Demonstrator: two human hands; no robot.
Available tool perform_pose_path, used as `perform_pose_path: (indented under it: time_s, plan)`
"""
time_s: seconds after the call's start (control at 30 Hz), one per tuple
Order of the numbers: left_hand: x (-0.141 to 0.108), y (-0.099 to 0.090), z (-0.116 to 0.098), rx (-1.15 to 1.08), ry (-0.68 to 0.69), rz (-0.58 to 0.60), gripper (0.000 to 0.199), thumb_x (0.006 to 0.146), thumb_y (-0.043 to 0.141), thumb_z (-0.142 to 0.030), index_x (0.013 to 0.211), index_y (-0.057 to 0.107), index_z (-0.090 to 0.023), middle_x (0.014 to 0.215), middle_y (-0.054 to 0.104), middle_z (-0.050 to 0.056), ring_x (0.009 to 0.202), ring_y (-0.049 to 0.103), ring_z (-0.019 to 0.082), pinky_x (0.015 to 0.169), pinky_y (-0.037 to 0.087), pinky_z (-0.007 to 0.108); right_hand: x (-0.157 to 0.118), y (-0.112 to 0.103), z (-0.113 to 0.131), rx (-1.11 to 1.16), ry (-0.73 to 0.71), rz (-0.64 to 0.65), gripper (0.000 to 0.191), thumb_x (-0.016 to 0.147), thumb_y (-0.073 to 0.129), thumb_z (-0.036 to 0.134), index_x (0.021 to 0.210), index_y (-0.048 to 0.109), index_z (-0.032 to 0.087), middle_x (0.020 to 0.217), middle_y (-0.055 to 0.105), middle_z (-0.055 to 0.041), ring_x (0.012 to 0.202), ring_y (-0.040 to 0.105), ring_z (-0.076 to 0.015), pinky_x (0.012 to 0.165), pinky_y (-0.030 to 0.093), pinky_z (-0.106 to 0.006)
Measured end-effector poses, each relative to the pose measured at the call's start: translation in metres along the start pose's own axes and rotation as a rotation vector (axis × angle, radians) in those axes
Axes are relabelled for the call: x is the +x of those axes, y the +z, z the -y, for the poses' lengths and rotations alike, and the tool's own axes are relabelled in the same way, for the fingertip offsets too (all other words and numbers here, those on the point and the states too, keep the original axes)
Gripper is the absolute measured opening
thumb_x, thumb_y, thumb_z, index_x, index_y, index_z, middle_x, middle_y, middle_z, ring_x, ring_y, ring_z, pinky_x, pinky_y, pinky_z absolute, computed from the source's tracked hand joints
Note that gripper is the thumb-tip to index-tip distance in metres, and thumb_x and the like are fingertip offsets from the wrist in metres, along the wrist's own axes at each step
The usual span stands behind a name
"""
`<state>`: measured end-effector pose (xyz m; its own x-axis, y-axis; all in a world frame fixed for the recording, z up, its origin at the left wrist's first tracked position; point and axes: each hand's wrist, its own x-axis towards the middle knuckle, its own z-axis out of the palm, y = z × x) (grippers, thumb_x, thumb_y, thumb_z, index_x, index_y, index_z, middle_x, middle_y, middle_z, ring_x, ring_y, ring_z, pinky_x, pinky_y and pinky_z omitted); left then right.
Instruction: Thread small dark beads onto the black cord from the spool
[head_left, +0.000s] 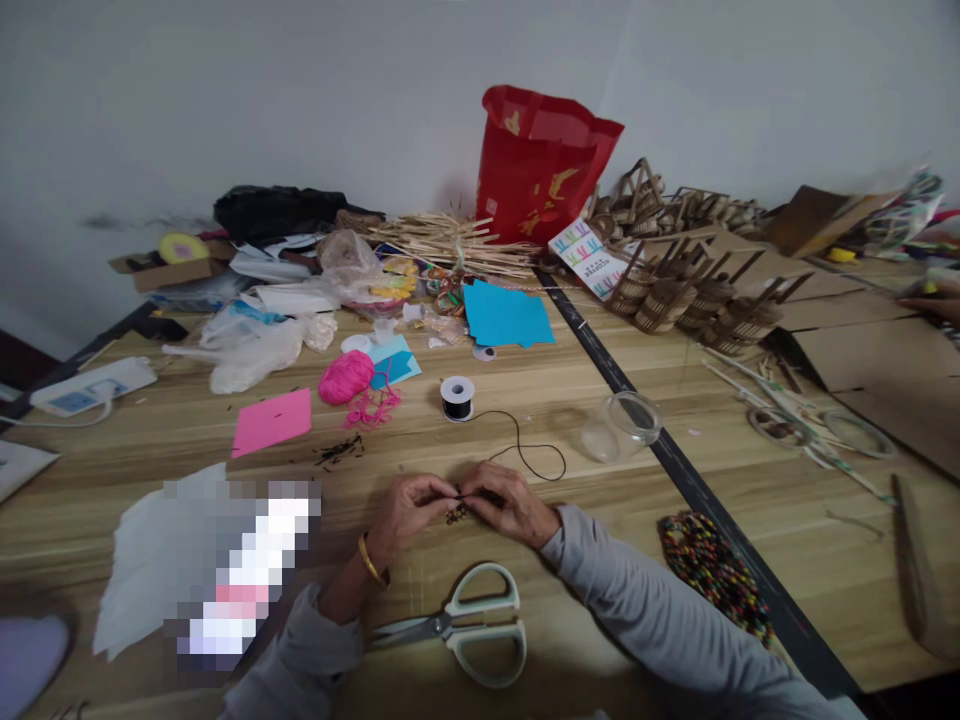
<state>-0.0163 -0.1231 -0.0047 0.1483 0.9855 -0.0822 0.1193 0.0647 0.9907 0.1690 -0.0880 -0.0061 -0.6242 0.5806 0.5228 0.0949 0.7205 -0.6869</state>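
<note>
My left hand [417, 508] and my right hand [504, 500] meet fingertip to fingertip above the table. Both pinch a thin black cord [564, 462], which loops across the wood from a white spool [457, 397] wound with black. Just under the fingertips is a small dark and gold knotted or beaded piece [456, 514]; its details are too small to make out, and fingers partly cover it. Scissors with pale handles [489, 628] lie near my forearms, blades pointing left. Short black snippets [339, 452] are scattered to the left of my hands.
A clear glass jar [634, 418] and strings of multicoloured beads [712, 570] are on the right. Pink yarn [346, 376], blue card [508, 313] and a red bag [544, 165] stand farther back. Small woven baskets [664, 300] are behind right; another person's hand [934, 305] shows at the right edge.
</note>
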Motion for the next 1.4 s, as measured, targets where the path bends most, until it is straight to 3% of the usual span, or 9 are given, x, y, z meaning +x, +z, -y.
perform_pose_path:
  time_s: [0.7,1.03,1.4]
  plan:
    - [0.000,0.000,-0.001,0.015,-0.027,0.005,0.010,0.064,0.069,-0.021,0.069,0.066,-0.012,0.066,0.068,0.004,0.063,0.060,0.014,0.062,0.048,0.024,0.001,-0.001,0.003,-0.006,0.015,-0.008,0.013,0.088,0.049,0.025,0.083,0.056,0.015,0.076,0.062,-0.0076,0.072,0.056,-0.0159,0.068,0.045,-0.027]
    - [0.000,0.000,0.000,0.079,0.083,0.033,0.009,0.069,0.065,-0.021,0.068,0.064,-0.012,0.068,0.063,0.004,0.066,0.057,0.014,0.064,0.045,0.024,0.000,-0.001,0.002,-0.040,-0.007,0.032,0.005,0.085,0.051,0.021,0.084,0.053,0.016,0.079,0.060,-0.0073,0.077,0.054,-0.0173,0.071,0.044,-0.029]
    - [-0.004,-0.004,-0.015,-0.027,0.012,0.036,0.015,0.067,0.068,-0.027,0.068,0.063,-0.012,0.067,0.062,0.003,0.065,0.055,0.013,0.063,0.045,0.024,-0.003,0.001,-0.003,-0.189,0.041,-0.023,0.018,0.065,0.048,0.013,0.082,0.045,0.018,0.082,0.052,-0.0059,0.083,0.049,-0.0210,0.077,0.039,-0.035]
